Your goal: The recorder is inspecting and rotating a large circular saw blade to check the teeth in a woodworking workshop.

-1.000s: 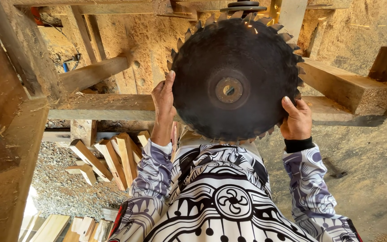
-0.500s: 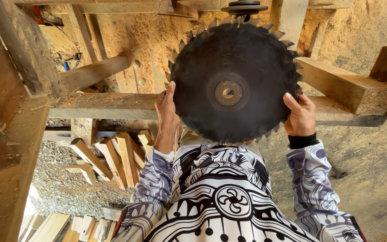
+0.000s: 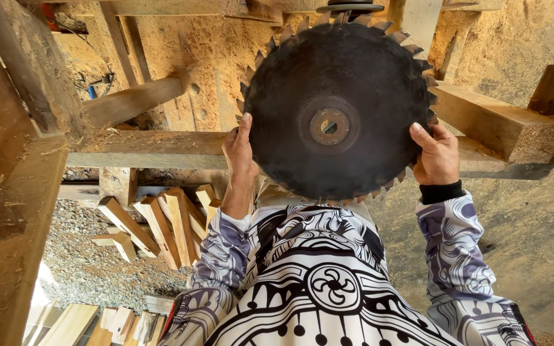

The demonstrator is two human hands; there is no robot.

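Note:
I hold a large dark circular saw blade with pointed teeth and a rusty centre hole, flat towards me, in front of my patterned white and purple shirt. My left hand grips its left rim, thumb on the face. My right hand grips its right rim. Just above the blade's top edge sits a dark round metal part, mostly cut off by the frame.
A heavy wooden beam frame runs behind the blade, dusted with sawdust. A thick timber lies at right. Several cut wood blocks are piled on gravel below left. Stacked boards show at bottom left.
The blade has risen slightly and moved closer to the round metal part above. Both hands keep their grip on its rims.

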